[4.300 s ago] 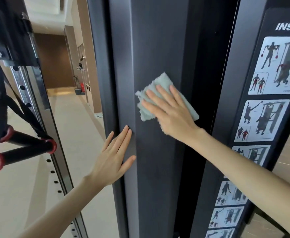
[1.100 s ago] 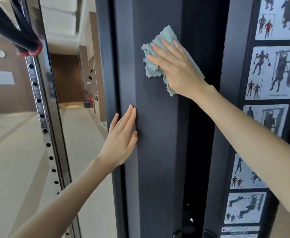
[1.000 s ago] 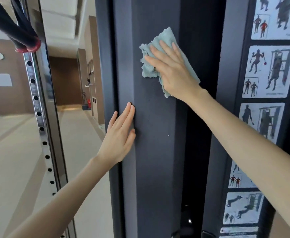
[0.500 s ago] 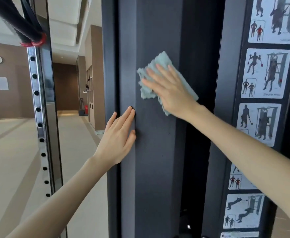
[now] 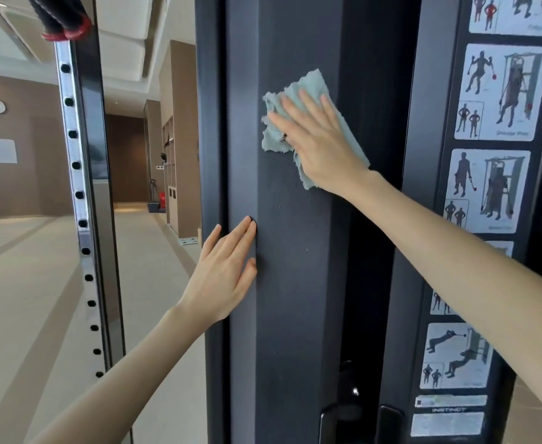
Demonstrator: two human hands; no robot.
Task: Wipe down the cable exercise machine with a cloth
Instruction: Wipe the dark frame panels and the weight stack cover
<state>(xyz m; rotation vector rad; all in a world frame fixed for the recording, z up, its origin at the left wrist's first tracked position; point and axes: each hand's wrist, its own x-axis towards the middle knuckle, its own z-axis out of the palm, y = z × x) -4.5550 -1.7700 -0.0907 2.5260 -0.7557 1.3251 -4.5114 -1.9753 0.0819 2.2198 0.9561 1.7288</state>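
Pressing a frayed terry cloth (image 5: 298, 123) flat on the matte column (image 5: 295, 283).

We see machine column (image 5: 295, 299) at centre. Cloth (image 5: 309, 84) on its front face, upper part, pinned under our right hand (image 5: 321, 149). Our left hand (image 5: 228, 270) lower, flat on column's left edge. Perforated rail (image 5: 77, 174) well left of column, handle ends (image 5: 66, 27) at rail's top. Exercise chart (image 5: 487, 193) on panel right of column.
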